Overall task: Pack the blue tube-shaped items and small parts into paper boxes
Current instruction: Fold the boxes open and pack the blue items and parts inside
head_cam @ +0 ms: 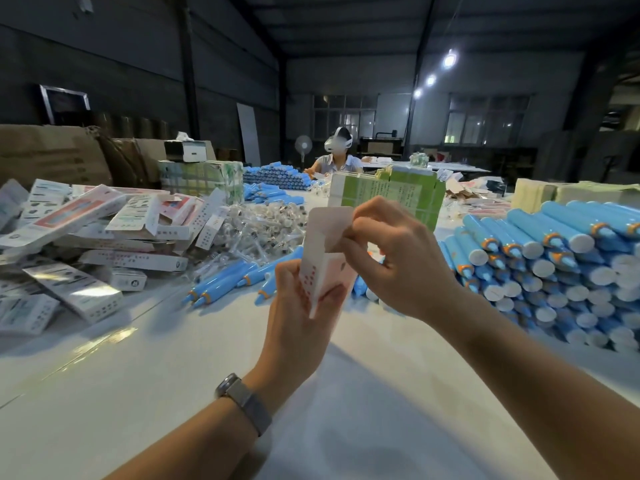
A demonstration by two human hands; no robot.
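Note:
My left hand (298, 306) grips the lower part of a white and pink paper box (323, 268), held upright over the table's middle. The box's top flap stands open, and my right hand (391, 254) pinches that flap from the right. I cannot see inside the box. A big stack of blue tubes (554, 258) with white caps lies at the right. A few loose blue tubes (228, 282) lie just beyond my left hand. Clear small parts in bags (263, 226) are heaped behind them.
Filled paper boxes (86, 244) are piled at the left. A block of green cartons (388, 192) stands behind my hands. Another person (336, 157) sits at the far end beside more blue tubes (273, 176). The white table (145, 393) stretches in front of me.

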